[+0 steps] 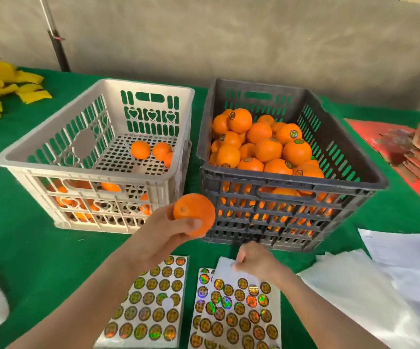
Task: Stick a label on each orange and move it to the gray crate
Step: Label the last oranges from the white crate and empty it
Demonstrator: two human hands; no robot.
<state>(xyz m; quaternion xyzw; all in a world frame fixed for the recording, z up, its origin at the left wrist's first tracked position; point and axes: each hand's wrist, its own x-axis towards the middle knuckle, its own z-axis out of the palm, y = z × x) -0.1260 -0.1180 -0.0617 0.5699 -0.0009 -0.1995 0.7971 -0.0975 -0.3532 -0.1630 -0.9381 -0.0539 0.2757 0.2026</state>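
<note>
Left hand grips the orange mid-frame, fingers wrapped round it, just in front of the gray crate. Right hand, below and right of the fruit, pinches the sheet at its top edge. Label lifted? Can't tell.

Single wide head view, aiming forward and down at the gray crate.
I am looking from above its near side, close in, facing the wall behind it; the white crate is showing just left, the sticker sheets lying nearest me, before it.
</note>
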